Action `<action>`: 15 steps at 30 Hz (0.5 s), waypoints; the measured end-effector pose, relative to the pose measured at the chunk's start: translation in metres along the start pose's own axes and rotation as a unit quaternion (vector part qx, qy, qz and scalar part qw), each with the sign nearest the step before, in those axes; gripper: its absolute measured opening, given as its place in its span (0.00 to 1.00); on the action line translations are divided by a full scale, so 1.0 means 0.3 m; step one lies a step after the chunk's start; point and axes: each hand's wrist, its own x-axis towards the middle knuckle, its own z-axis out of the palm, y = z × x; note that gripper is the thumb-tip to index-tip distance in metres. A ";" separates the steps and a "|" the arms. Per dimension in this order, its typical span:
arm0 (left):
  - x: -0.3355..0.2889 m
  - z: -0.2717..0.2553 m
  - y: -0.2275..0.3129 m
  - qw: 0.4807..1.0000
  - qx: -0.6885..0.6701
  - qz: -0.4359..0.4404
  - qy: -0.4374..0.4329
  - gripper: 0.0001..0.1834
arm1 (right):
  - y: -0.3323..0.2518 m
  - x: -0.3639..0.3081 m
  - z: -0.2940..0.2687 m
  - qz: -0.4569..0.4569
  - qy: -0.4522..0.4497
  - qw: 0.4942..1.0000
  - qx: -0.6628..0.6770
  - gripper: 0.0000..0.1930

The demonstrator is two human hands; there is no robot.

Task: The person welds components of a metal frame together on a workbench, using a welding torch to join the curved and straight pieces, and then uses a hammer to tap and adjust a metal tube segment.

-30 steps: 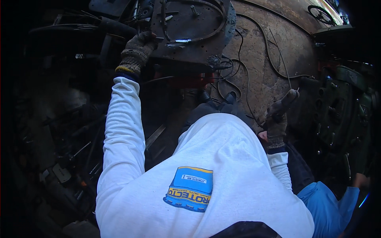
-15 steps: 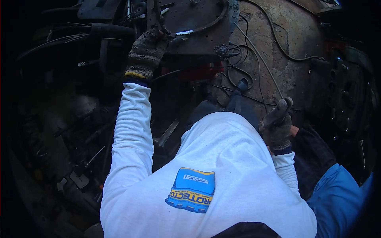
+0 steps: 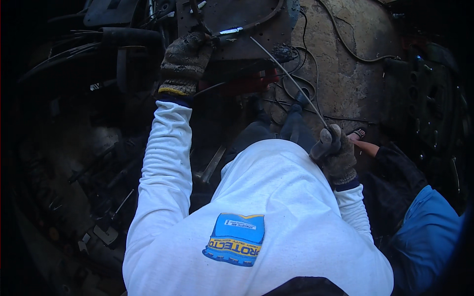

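Note:
My left hand (image 3: 185, 56), in a dark knitted work glove with a yellow cuff edge, is closed around a curved metal bar (image 3: 256, 23) at the near left edge of a dark metal plate table (image 3: 242, 49). A bright patch shows on the bar just right of the hand. My right hand (image 3: 335, 153), gloved too, is closed on a long thin metal rod (image 3: 291, 79) beside my right thigh. The rod slants up and left, its far tip over the table's right part. Whether a holder sits between the rod and my fingers is hard to tell.
Cables (image 3: 340, 44) loop over the worn concrete floor (image 3: 365, 24) right of the table. Another person in blue (image 3: 424, 232) is close by my right side, a sandalled foot (image 3: 358, 133) showing. Dark metal parts (image 3: 131, 37) crowd the left; a dark machine (image 3: 429, 98) stands at right.
My right hand has moved slightly left, and the rod has swung left so its tip now lies over the table. My left hand keeps its grip. The other person's foot has come into view.

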 end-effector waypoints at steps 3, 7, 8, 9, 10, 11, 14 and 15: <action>-0.003 0.007 -0.004 1.000 0.003 0.004 0.014 0.10 | -0.013 0.026 0.021 -0.060 -0.023 0.992 -0.111 0.35; -0.009 0.023 -0.027 1.000 0.004 0.008 0.029 0.10 | 0.041 0.052 0.001 0.074 -0.027 0.991 0.107 0.37; -0.009 0.023 -0.027 0.999 0.004 0.012 0.031 0.10 | 0.060 0.057 -0.010 0.116 -0.025 0.977 0.175 0.38; -0.008 0.021 -0.023 1.000 0.011 0.009 0.026 0.10 | 0.054 0.074 -0.006 0.149 -0.030 0.959 0.239 0.39; -0.004 0.017 -0.015 1.000 0.017 0.006 0.020 0.10 | 0.045 0.081 -0.002 0.141 -0.045 0.960 0.236 0.36; -0.002 0.016 -0.009 1.000 0.024 0.003 0.014 0.11 | 0.037 0.087 0.002 0.134 -0.061 0.961 0.233 0.33; -0.012 0.019 -0.008 0.999 0.030 -0.013 0.020 0.11 | -0.012 0.087 0.017 -0.013 -0.115 0.993 -0.020 0.23; -0.012 0.019 -0.004 0.999 0.026 -0.022 0.017 0.11 | -0.029 0.085 0.024 -0.065 -0.114 0.982 -0.133 0.23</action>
